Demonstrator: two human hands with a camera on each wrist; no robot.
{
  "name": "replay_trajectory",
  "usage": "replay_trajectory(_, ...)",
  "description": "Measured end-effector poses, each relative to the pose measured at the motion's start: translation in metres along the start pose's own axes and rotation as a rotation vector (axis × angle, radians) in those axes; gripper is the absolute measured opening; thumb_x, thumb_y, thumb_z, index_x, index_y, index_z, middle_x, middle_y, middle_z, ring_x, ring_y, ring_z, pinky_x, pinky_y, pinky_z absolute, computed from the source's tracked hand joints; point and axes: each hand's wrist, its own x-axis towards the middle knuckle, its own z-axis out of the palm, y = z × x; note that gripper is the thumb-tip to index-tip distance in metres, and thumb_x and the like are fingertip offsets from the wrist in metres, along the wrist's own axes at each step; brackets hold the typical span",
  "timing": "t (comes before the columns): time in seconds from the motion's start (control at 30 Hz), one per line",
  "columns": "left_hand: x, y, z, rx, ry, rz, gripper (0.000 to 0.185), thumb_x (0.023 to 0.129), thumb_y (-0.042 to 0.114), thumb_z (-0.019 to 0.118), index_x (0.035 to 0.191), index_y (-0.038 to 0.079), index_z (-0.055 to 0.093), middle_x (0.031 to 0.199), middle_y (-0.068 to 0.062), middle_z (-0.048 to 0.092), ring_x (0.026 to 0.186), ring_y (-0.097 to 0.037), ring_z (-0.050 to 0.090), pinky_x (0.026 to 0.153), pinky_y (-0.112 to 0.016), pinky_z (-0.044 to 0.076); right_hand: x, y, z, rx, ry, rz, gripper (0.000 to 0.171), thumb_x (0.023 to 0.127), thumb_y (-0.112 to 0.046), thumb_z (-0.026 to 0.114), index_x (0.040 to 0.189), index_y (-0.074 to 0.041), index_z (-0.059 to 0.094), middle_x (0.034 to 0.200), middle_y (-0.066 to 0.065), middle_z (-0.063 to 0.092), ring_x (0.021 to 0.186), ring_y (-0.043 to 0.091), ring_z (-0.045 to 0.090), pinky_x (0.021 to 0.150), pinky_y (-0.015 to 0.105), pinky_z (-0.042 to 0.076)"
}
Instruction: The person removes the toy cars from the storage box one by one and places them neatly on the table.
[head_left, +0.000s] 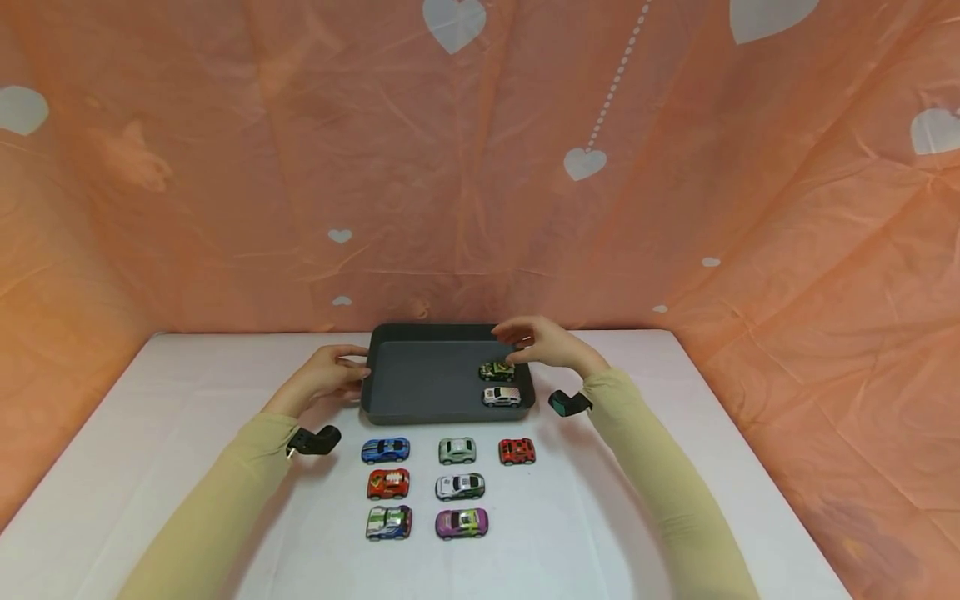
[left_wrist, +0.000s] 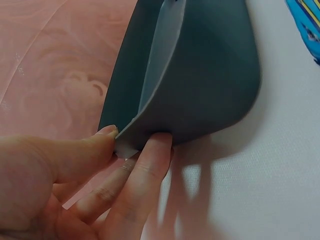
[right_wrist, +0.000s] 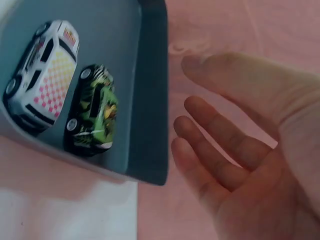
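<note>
A dark grey tray (head_left: 420,417) lies on the white table, its left rim pinched between the thumb and fingers of my left hand (head_left: 326,372). In the left wrist view the thumb (left_wrist: 90,155) is at the rim's edge and a fingertip (left_wrist: 160,142) presses the outer wall. My right hand (head_left: 551,343) hovers over the tray's right end, fingers loosely bent and nothing in them. Just below it, inside the tray, sit a green camouflage toy car (head_left: 497,372) and a white toy car (head_left: 501,397) with a checkered roof (right_wrist: 55,85).
In front of the tray stand several toy cars in rows: a blue one (head_left: 386,451), a pale green one (head_left: 457,451), red ones (head_left: 517,452) (head_left: 388,484), a white one (head_left: 460,487), a green-white one (head_left: 389,523) and a purple one (head_left: 462,523). An orange curtain (head_left: 450,208) hangs behind the table.
</note>
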Motion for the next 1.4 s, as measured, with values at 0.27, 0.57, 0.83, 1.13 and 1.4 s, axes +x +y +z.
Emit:
replay_trajectory(0.27, -0.001, 0.0, 0.0, 0.032, -0.001, 0.02, 0.051, 0.094, 0.001, 0.056, 0.14, -0.01, 0.036, 0.117, -0.032, 0.058, 0.081, -0.02, 0.067, 0.066, -0.031, 0.057, 0.015, 0.018, 0.003, 0.066, -0.076, 0.013, 0.051, 0.082, 0.008, 0.069, 0.129, 0.011, 0.051, 0.129, 0.032, 0.051, 0.121, 0.042, 0.048, 0.1, 0.051, 0.041)
replay_trajectory(0.57, -0.001, 0.001, 0.0, 0.047, 0.008, 0.015, 0.051, 0.094, 0.002, 0.058, 0.139, -0.01, 0.038, 0.114, -0.03, 0.06, 0.081, -0.019, 0.067, 0.065, -0.03, 0.057, 0.024, 0.026, 0.012, -0.011, -0.125, 0.055, 0.052, 0.081, 0.006, 0.071, 0.129, 0.008, 0.053, 0.129, 0.024, 0.054, 0.118, 0.032, 0.053, 0.097, 0.039, 0.046)
replay_trajectory(0.83, -0.001, -0.001, 0.002, 0.028, 0.003, 0.042, 0.05, 0.093, 0.0, 0.057, 0.138, -0.012, 0.039, 0.113, -0.031, 0.06, 0.077, -0.02, 0.067, 0.064, -0.031, 0.057, 0.025, 0.027, 0.021, -0.117, -0.159, 0.074, 0.047, 0.083, 0.006, 0.069, 0.127, 0.005, 0.056, 0.124, 0.016, 0.06, 0.109, 0.026, 0.058, 0.089, 0.034, 0.05)
replay_trajectory(1.13, 0.0, -0.001, 0.002, -0.005, 0.001, 0.031, 0.051, 0.093, -0.003, 0.056, 0.138, -0.014, 0.035, 0.108, -0.028, 0.063, 0.078, -0.019, 0.066, 0.063, -0.031, 0.057, 0.028, 0.023, 0.025, -0.146, -0.14, 0.088, 0.042, 0.082, 0.011, 0.066, 0.124, 0.005, 0.059, 0.109, 0.014, 0.063, 0.097, 0.022, 0.06, 0.08, 0.03, 0.053)
replay_trajectory(1.4, -0.001, -0.002, 0.002, 0.024, 0.0, 0.025, 0.052, 0.093, -0.001, 0.057, 0.139, -0.013, 0.036, 0.113, -0.031, 0.06, 0.082, -0.021, 0.066, 0.065, -0.032, 0.058, 0.032, 0.021, 0.029, -0.114, -0.171, 0.119, 0.045, 0.082, 0.009, 0.068, 0.126, 0.005, 0.058, 0.112, 0.014, 0.063, 0.103, 0.025, 0.06, 0.084, 0.031, 0.052)
